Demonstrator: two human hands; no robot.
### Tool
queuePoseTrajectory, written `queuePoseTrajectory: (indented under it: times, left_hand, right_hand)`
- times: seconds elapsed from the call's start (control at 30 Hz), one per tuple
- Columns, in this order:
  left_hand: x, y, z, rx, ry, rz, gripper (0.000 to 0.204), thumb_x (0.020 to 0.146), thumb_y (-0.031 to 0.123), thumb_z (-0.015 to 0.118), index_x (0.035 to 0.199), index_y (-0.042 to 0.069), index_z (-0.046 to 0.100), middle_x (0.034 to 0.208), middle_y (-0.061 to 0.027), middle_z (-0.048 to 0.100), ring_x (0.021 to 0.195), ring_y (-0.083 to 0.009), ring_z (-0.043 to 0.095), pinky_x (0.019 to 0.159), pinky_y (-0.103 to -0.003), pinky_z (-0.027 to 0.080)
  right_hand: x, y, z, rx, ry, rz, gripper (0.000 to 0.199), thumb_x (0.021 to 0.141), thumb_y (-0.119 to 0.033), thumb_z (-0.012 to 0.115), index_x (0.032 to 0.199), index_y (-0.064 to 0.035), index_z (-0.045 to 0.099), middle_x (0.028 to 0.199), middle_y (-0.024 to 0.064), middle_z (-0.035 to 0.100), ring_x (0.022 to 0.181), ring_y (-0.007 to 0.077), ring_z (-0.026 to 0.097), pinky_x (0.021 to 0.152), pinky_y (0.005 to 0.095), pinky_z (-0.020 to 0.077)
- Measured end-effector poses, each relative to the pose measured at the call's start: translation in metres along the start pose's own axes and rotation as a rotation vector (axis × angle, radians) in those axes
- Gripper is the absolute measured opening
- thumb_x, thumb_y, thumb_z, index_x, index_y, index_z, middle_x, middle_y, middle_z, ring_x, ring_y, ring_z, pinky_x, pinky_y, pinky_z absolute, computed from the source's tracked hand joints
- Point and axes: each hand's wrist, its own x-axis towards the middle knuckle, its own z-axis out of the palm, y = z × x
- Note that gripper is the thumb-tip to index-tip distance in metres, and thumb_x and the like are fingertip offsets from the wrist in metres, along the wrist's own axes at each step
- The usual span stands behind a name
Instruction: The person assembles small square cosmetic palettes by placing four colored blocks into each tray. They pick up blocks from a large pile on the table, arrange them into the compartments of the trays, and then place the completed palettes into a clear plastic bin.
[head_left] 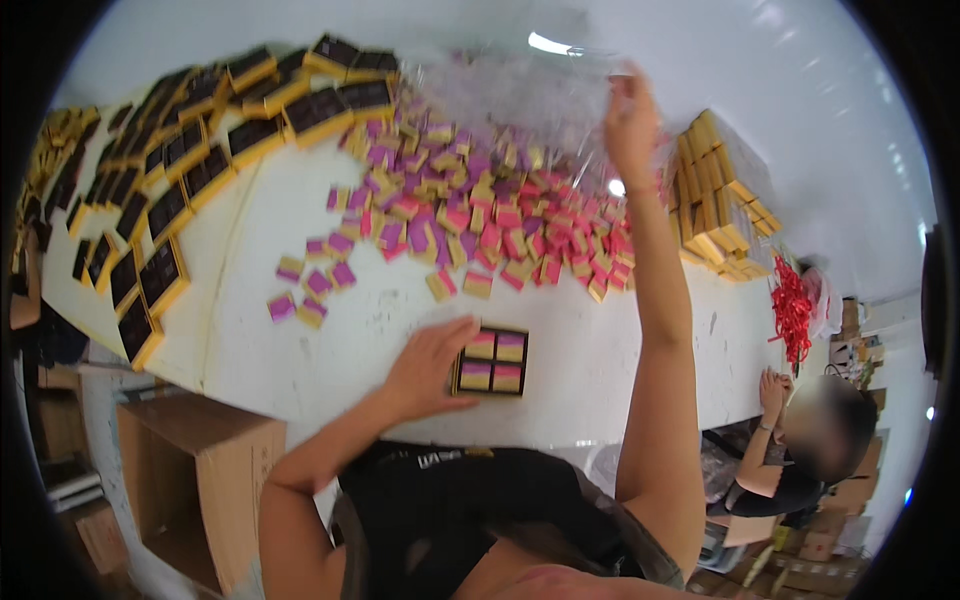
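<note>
My left hand (428, 366) lies flat on the white table (330, 330), its fingers touching the left side of a small black tray (491, 361) with a yellow rim that holds several pink and purple packets. My right hand (631, 122) is stretched far out and up, pinching the edge of a clear plastic sheet or bag (520, 100) above a big heap of small pink, purple and yellow packets (480, 205). A few loose packets (312, 285) lie to the left of the heap.
Many empty black trays with yellow rims (190, 150) cover the table's left and far side. Yellow box stacks (715, 200) stand at the right, with red ribbons (792, 310) beyond. Another person (800, 440) sits at the lower right. An open cardboard box (200, 480) stands below the table.
</note>
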Motion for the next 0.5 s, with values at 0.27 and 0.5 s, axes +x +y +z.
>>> queuePoseTrajectory:
  times: [0.27, 0.5]
  left_hand:
    - [-0.001, 0.013, -0.012, -0.050, -0.025, -0.097, 0.117, 0.060, 0.026, 0.092, 0.154, 0.010, 0.023, 0.155, -0.0205, 0.032, 0.140, -0.0376, 0.036, 0.115, -0.048, 0.028]
    - [0.003, 0.007, -0.007, -0.062, 0.015, -0.094, 0.115, 0.061, 0.024, 0.091, 0.152, 0.006, 0.024, 0.152, -0.0174, 0.036, 0.139, -0.0349, 0.039, 0.115, -0.047, 0.029]
  right_hand:
    - [-0.153, -0.144, -0.159, 0.951, -1.029, 0.839, 0.032, 0.102, -0.010, 0.054, 0.132, -0.0012, 0.061, 0.082, -0.0019, 0.059, 0.073, 0.0062, 0.053, 0.068, 0.0213, 0.0448]
    - [-0.191, -0.164, -0.119, 0.762, -0.958, 0.514, 0.029, 0.087, -0.014, 0.076, 0.115, -0.0126, 0.075, 0.080, 0.0048, 0.056, 0.076, 0.0171, 0.051, 0.067, 0.0272, 0.0446]
